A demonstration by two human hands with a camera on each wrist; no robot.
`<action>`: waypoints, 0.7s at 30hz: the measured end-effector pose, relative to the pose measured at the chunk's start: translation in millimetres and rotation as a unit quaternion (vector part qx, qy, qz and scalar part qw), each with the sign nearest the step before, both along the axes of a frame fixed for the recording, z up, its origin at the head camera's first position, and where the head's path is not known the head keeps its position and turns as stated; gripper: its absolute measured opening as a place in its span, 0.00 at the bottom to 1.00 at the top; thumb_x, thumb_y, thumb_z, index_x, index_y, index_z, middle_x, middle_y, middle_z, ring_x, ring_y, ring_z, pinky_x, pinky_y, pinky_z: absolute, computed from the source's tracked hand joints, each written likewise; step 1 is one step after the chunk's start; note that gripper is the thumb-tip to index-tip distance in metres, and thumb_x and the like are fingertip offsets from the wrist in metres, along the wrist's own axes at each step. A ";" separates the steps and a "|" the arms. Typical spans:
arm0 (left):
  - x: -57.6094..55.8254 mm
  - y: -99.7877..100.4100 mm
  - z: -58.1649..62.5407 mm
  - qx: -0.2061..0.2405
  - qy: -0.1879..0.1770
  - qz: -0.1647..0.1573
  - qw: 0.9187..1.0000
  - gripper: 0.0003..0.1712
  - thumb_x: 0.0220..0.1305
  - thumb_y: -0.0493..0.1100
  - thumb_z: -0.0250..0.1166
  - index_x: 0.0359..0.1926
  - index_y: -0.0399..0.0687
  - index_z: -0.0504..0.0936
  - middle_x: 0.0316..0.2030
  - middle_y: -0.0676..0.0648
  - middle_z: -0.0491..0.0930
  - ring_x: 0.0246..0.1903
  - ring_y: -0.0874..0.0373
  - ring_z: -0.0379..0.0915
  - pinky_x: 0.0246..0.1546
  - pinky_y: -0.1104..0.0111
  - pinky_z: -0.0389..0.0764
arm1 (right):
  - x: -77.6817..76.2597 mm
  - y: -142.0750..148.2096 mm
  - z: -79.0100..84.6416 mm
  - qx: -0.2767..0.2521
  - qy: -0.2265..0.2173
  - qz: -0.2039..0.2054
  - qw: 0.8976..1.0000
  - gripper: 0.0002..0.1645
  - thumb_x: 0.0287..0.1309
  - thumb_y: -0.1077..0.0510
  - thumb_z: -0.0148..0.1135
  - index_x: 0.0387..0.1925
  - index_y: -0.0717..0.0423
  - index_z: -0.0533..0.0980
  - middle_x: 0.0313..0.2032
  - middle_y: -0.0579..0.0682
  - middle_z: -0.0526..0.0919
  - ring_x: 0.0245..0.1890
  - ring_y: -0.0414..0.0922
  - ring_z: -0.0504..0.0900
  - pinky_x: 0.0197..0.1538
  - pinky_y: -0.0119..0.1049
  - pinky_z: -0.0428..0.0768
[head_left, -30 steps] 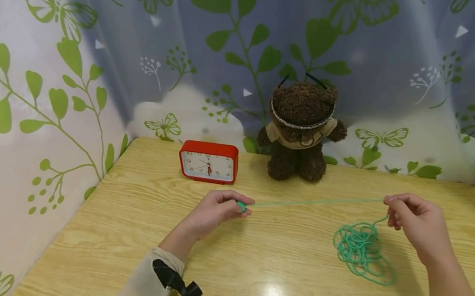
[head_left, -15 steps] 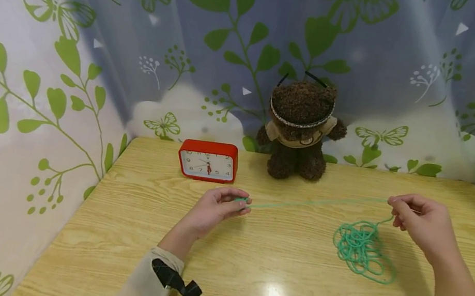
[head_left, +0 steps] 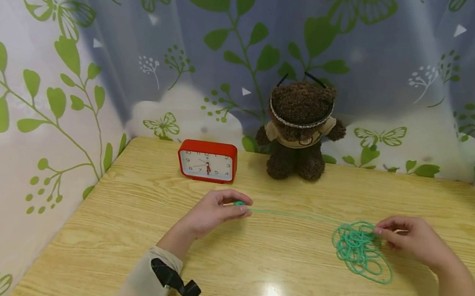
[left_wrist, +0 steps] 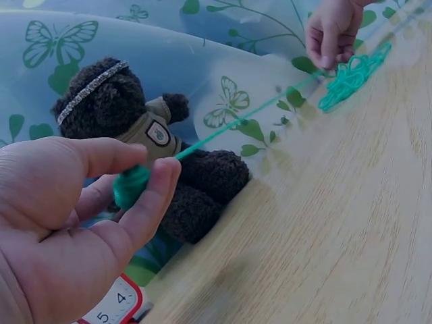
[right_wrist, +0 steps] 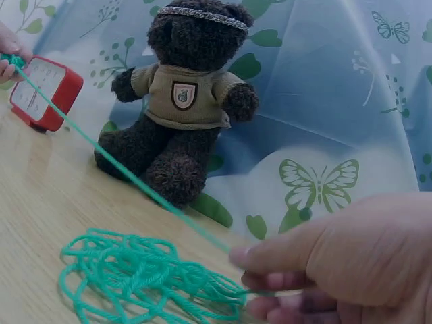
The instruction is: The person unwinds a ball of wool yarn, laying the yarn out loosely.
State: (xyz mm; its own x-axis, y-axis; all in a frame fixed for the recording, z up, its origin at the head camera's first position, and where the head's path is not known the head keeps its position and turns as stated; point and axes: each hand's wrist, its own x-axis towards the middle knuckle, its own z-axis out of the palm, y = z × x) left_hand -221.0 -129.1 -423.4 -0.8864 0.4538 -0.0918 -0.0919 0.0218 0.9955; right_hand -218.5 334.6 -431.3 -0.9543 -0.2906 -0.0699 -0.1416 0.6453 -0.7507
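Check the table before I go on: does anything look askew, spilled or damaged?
Only the green yarn heap by the right hand stands out: its loops cross in a loose, untidy tangle, while the strand to the left hand runs nearly straight. The red clock and teddy bear are upright, and no spill or damage shows.

With beige-sleeved arms (head_left: 146, 282) stretched forward, the bare left hand (head_left: 213, 213) and bare right hand (head_left: 415, 242) pinch, well apart.
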 end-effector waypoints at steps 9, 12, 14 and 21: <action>2.1 3.1 -1.1 -0.012 0.007 -0.034 0.999 0.18 0.70 0.34 0.62 0.58 0.31 0.76 0.59 0.30 0.75 0.51 0.59 0.83 0.64 0.53 0.78 | -0.3 -1.7 -1.4 -0.011 -0.053 0.042 0.998 0.17 0.71 0.58 0.58 0.51 0.70 0.78 0.34 0.52 0.82 0.26 0.39 0.78 0.28 0.33 0.82; 3.0 4.2 -0.2 -0.014 0.005 -0.037 0.999 0.18 0.70 0.34 0.61 0.58 0.30 0.76 0.59 0.30 0.75 0.50 0.60 0.83 0.63 0.57 0.79 | 0.6 -4.0 0.2 -0.012 -0.059 0.043 0.997 0.19 0.71 0.57 0.58 0.53 0.70 0.77 0.33 0.53 0.82 0.25 0.40 0.77 0.28 0.34 0.80; 3.4 4.5 0.2 -0.015 0.005 -0.037 0.999 0.18 0.70 0.34 0.61 0.58 0.31 0.76 0.59 0.30 0.75 0.50 0.59 0.83 0.63 0.57 0.79 | 0.7 -7.1 1.9 -0.007 -0.049 0.038 0.998 0.20 0.71 0.55 0.58 0.54 0.68 0.78 0.33 0.53 0.81 0.25 0.40 0.77 0.28 0.34 0.80; 4.1 4.2 0.0 -0.021 0.006 -0.037 0.999 0.18 0.70 0.35 0.62 0.58 0.31 0.77 0.56 0.33 0.78 0.52 0.54 0.83 0.64 0.50 0.76 | 3.8 -29.9 15.7 -0.038 0.008 0.025 0.999 0.23 0.71 0.53 0.60 0.57 0.66 0.76 0.38 0.58 0.80 0.27 0.46 0.82 0.32 0.38 0.85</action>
State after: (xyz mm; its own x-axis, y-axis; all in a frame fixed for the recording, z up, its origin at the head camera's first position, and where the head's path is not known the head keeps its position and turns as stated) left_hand -216.9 -124.8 -423.4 -0.8516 0.5143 -0.1014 -0.0766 0.0692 0.9947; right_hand -214.7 304.7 -415.5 -0.9395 -0.3412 -0.0314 -0.1835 0.5785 -0.7948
